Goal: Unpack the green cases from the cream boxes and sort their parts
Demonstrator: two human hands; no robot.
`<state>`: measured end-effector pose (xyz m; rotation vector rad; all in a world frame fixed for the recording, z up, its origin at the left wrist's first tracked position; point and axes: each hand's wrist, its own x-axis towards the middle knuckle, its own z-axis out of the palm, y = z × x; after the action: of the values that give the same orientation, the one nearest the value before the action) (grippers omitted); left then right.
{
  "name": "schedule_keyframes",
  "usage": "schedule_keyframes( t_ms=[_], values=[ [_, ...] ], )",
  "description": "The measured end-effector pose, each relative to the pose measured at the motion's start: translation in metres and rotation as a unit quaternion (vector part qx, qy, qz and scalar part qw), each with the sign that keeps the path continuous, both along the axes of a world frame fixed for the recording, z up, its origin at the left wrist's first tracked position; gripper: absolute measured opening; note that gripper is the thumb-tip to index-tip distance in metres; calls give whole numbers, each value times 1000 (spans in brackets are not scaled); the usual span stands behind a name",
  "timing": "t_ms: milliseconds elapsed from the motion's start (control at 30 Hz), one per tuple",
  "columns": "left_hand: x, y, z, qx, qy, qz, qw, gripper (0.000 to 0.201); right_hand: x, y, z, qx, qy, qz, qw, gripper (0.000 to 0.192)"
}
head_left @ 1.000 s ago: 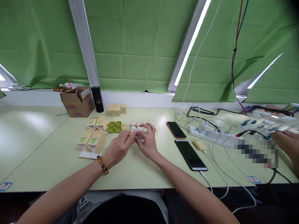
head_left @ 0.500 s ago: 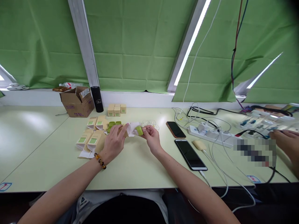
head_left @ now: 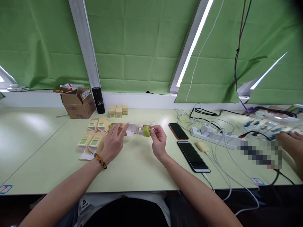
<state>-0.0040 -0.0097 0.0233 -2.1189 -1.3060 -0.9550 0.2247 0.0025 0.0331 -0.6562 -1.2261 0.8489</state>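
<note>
My left hand [head_left: 113, 140], with a beaded bracelet on the wrist, is closed around a small tan cardboard box [head_left: 123, 130]. The white end flaps [head_left: 132, 129] of this box stand open toward the right. Between the fingertips of my right hand [head_left: 158, 140] is a small green block-shaped piece [head_left: 146, 131]; a pale part joined to it points at the flaps. What that pale part is I cannot make out. Left of my left hand lie several tan boxes with green labels [head_left: 94, 142]. Behind my right hand, clear plastic pieces [head_left: 151, 123] are partly covered.
Small closed boxes [head_left: 118, 111] stand near the wall beside a black bottle [head_left: 98, 101] and an open carton [head_left: 78, 104]. To the right lie two phones [head_left: 193, 156], a power strip [head_left: 213, 137] and tangled cables. Another person's hand [head_left: 290, 143] is at the far right.
My right hand has moved right with the green piece, which is now farther from the box's flaps. The left hand, still on the box, has shifted slightly left.
</note>
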Motion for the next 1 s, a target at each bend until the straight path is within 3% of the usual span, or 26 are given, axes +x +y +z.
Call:
schedule_keyframes(
  t_ms=[67, 267, 567, 667, 867, 1000],
  values=[
    [-4, 1, 2, 12, 38, 16, 999, 75, 2, 0, 3, -15, -6, 34, 999, 40],
    [-3, -3, 6, -3, 93, 22, 995, 75, -2, -5, 3, -104, -60, 245, 962, 49],
    [13, -14, 4, -19, 115, -52, 992, 71, -14, -2, -19, -135, -114, 362, 915, 51],
    [13, -13, 2, -25, 107, -35, 993, 69, -16, -1, -21, -136, -98, 341, 925, 49],
    [7, -6, -2, -42, 72, -8, 996, 79, -14, 3, -15, -120, -89, 193, 970, 41],
    [4, -3, -1, -42, 38, 17, 998, 77, 0, 7, -6, -110, -126, 136, 976, 35]
  ],
)
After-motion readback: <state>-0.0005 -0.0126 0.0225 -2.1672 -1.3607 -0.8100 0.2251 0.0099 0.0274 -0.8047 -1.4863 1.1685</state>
